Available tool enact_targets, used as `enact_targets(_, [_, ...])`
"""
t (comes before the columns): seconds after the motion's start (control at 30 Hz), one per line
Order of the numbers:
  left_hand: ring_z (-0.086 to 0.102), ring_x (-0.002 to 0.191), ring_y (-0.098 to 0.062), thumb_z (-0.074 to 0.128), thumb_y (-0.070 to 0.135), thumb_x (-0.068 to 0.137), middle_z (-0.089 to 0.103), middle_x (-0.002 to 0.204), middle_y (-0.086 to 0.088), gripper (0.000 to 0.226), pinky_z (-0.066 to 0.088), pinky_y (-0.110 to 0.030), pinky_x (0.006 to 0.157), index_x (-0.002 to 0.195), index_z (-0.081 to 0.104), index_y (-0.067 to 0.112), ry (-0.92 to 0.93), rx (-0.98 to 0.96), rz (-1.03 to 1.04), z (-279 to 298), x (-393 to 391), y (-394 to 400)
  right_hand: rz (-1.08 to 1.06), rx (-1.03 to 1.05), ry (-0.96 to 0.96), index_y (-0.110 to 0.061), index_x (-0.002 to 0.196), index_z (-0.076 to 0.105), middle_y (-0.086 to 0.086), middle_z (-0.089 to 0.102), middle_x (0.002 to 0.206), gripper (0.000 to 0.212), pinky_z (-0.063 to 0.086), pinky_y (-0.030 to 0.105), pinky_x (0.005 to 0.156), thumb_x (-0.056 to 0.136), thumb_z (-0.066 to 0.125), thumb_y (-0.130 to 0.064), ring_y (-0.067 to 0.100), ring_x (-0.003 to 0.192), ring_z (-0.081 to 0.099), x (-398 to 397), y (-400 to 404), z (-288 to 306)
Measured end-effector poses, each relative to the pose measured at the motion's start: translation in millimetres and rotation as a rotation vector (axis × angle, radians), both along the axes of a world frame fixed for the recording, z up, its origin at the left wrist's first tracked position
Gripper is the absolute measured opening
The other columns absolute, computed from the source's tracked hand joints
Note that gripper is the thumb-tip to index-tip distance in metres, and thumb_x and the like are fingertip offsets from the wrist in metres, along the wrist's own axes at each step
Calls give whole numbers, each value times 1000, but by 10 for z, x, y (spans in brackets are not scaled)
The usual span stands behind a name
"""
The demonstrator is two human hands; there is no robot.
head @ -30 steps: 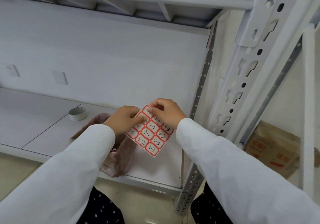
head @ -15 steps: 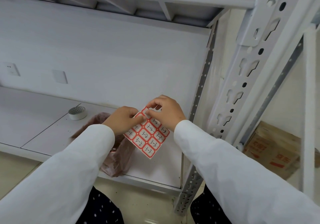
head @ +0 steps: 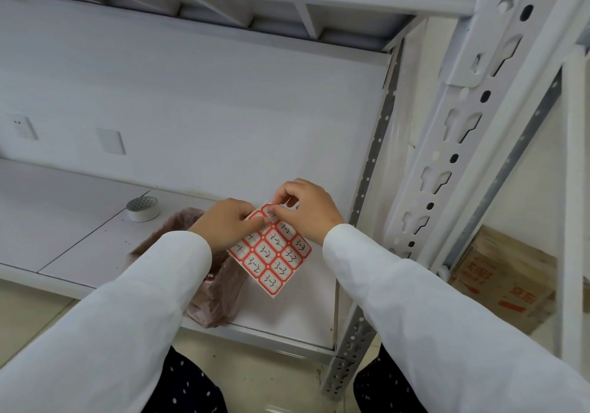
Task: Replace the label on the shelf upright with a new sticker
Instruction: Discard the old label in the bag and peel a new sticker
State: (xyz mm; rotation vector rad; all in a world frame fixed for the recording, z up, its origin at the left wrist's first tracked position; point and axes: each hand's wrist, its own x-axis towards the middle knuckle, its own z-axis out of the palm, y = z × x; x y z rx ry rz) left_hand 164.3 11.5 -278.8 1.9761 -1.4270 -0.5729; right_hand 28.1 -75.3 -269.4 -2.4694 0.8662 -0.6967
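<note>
Step in hand looks like peeling one sticker off the sheet point(head: 271, 253), held mid-frame over the shelf point(head: 79, 237). To do it well: lift a corner with a nail, peel slow and flat so it doesn't curl or tear, keep the sheet taut. Left hand point(head: 223, 224) pinches the sheet's upper-left edge, fingers curled. Right hand point(head: 303, 208) has thumb and forefinger pressed together on the top corner label; can't tell if it's lifted yet. Upright point(head: 447, 163) stands at right of frame, well apart from both hands; I see no old label on it from here.
</note>
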Motion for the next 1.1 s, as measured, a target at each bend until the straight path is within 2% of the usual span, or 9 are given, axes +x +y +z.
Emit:
enact_targets(0.23, [69, 76, -18, 49, 35, 92, 69, 82, 1, 25, 51, -18, 68, 88, 64, 16, -10, 5, 15, -5, 8, -6, 50, 25, -5, -27, 83, 56, -6, 59, 96, 6, 52, 28, 79, 86, 59, -30, 12, 89, 57, -12, -16, -23])
enact_targets(0.4, [65, 62, -4, 48, 36, 92, 65, 68, 12, 23, 48, -13, 59, 75, 60, 26, -11, 32, -4, -25, 22, -10, 63, 40, 28, -27, 84, 56, -7, 57, 97, 5, 51, 27, 79, 87, 58, -30, 12, 90, 57, -26, -47, -41])
enact_targets(1.1, [66, 65, -10, 49, 38, 92, 68, 74, 2, 27, 50, -17, 62, 89, 64, 16, 70, 20, 40, -61, 48, -37, 66, 71, 17, -28, 83, 57, -7, 57, 96, 7, 53, 29, 81, 86, 60, -34, 12, 89, 57, -24, -69, -64])
